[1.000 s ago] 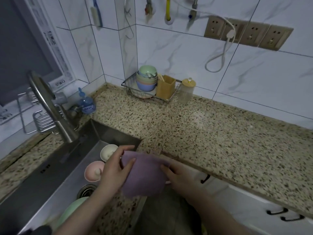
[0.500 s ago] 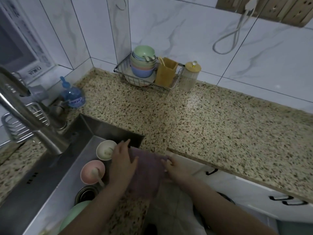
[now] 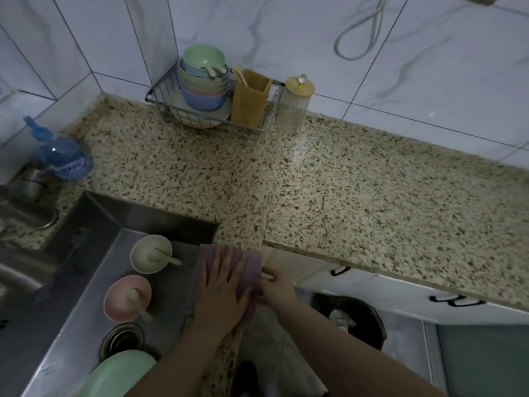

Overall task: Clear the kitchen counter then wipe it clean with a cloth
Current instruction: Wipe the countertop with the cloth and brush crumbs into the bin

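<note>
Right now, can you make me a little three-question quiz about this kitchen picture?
1. True or false: the flat left hand presses the purple cloth onto the speckled granite counter.
2. Which bowl in the steel sink lies nearer the drain: A, the white bowl, or B, the pink bowl?
3. What colour is the top bowl in the wire rack?

Key: 1 true; 2 B; 3 green.

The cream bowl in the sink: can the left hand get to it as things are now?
Probably yes. The left hand lies flat on the purple cloth right beside the cream bowl, and nothing stands between them.
</note>
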`<state>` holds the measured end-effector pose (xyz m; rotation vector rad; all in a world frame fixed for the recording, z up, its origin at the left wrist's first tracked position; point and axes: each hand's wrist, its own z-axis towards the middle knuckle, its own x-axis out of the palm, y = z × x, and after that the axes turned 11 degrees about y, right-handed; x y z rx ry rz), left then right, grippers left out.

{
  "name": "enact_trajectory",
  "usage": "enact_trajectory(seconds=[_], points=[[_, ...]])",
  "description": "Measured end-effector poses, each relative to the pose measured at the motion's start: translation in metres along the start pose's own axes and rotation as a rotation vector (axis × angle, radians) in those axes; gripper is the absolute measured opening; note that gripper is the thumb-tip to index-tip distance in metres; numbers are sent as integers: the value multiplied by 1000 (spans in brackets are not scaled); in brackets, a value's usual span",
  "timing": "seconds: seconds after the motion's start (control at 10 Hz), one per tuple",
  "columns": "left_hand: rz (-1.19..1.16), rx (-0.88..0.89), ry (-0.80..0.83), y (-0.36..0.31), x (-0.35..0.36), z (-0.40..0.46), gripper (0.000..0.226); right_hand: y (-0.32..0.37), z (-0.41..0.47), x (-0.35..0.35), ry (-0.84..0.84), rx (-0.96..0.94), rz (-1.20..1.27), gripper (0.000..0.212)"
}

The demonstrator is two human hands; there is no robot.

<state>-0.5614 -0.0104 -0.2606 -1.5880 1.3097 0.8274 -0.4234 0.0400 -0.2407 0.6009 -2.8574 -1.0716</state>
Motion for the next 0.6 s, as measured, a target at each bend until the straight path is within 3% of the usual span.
enact_trajectory(seconds=[0.1, 0.4, 0.5, 0.6], points=[[81, 29, -37, 2, 0, 9, 76, 2, -2, -11, -8, 23, 133, 32], [29, -21, 63, -8, -17, 13, 77, 5, -42, -75, -111, -16, 79, 29], [-91, 67, -79, -42, -37, 12, 55, 0, -65, -117, -227, -49, 132, 22], [-355, 205, -138, -79, -57, 15, 19, -6, -84, -157, -353, -82, 216, 10]])
